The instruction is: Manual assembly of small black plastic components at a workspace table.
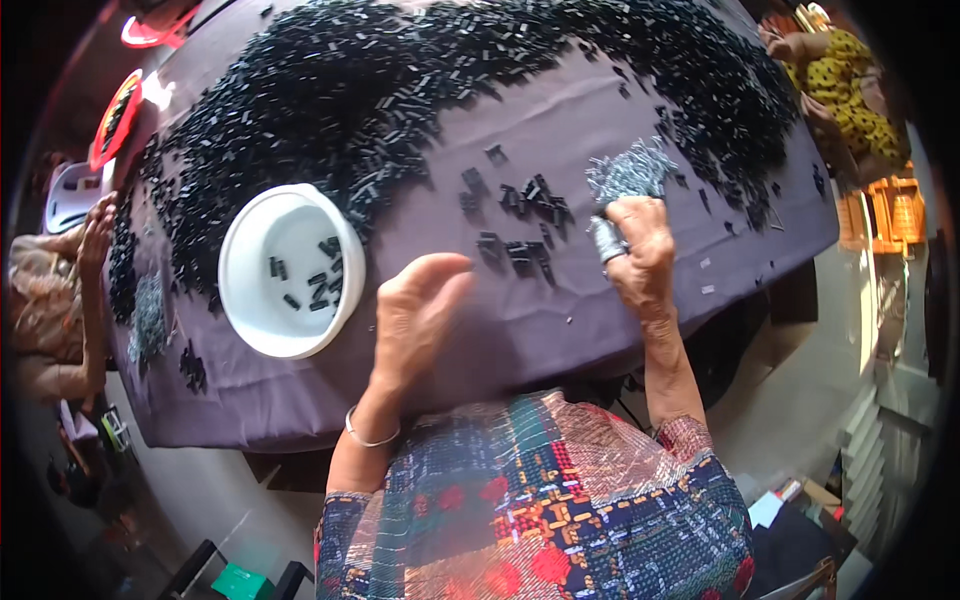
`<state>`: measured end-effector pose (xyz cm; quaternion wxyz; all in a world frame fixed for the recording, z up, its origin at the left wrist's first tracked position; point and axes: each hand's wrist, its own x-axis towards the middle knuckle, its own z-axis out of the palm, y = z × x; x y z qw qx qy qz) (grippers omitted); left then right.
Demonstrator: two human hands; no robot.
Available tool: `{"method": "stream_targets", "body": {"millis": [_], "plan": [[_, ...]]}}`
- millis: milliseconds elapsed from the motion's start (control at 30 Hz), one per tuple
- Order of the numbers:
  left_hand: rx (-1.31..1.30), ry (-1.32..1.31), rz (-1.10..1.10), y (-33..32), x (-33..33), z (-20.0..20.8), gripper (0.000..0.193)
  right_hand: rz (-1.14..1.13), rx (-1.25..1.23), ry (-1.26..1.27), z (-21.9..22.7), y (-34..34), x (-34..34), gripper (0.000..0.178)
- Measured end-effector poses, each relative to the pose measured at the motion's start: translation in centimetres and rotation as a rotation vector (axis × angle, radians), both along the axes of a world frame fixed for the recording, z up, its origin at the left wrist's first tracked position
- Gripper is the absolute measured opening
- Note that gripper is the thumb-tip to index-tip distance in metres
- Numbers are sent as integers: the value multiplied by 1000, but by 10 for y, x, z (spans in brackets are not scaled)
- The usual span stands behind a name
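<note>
Several black pieces point(520, 258) lie right of the blurred left hand point(412, 318), whose grip I can't tell, while the right hand point(644, 248) clasps a grey bristly bundle point(632, 174).

Grey floor point(195, 490), partly sunlit

- We look down from head height through a wide fisheye.
- We face the table point(540, 350), its far part cut off.
- We are near, left hand point(412, 310) and right hand point(640, 245) close below.
</note>
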<state>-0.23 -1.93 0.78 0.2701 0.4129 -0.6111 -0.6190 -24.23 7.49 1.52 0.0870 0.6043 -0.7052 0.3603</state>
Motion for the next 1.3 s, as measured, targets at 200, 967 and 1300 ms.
{"method": "stream_targets", "body": {"millis": [200, 967, 1300], "plan": [[334, 101, -60, 8, 11, 11, 19, -41, 110, -115, 0, 27, -21, 25], [627, 302, 13, 25, 17, 4, 19, 358, 115, -19, 12, -7, 16, 29], [461, 235, 21, 32, 20, -4, 19, 130, 134, -164, -1, 12, 1, 28]]}}
